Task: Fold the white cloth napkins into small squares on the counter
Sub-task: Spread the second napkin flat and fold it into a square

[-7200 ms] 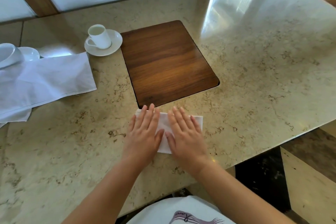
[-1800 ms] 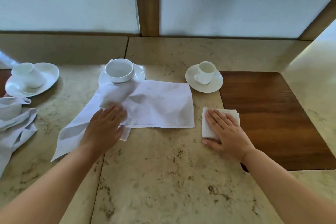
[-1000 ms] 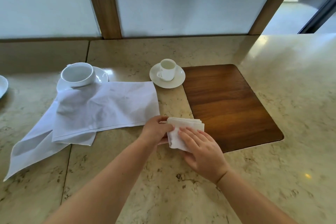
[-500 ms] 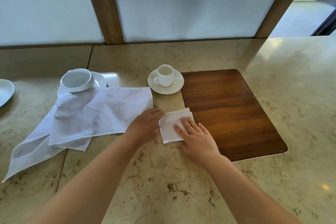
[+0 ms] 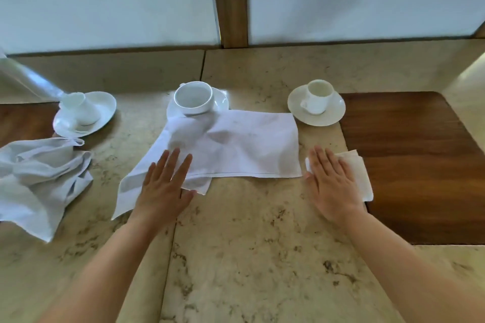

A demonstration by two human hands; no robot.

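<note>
A small folded white napkin (image 5: pixel 360 174) lies at the left edge of the wooden inlay, and my right hand (image 5: pixel 332 185) presses flat on it with straight fingers. A large unfolded white napkin (image 5: pixel 244 147) is spread in the middle of the marble counter (image 5: pixel 252 257), its far corner lying against a cup. My left hand (image 5: pixel 164 189) rests flat on that napkin's near-left part, fingers straight. A crumpled white napkin (image 5: pixel 39 178) lies bunched at the far left.
Three white cups on saucers stand along the back: a tipped one at left (image 5: pixel 84 113), a wide cup (image 5: pixel 194 98) in the middle, a small one (image 5: pixel 317 102) at right. A dark wooden inlay (image 5: pixel 420 160) is set in the counter at right. Window panels rise behind.
My left hand left the folded napkin and moved left onto the spread napkin. My right hand stays pressing the folded square. The view has swung left, and the crumpled napkin now shows.
</note>
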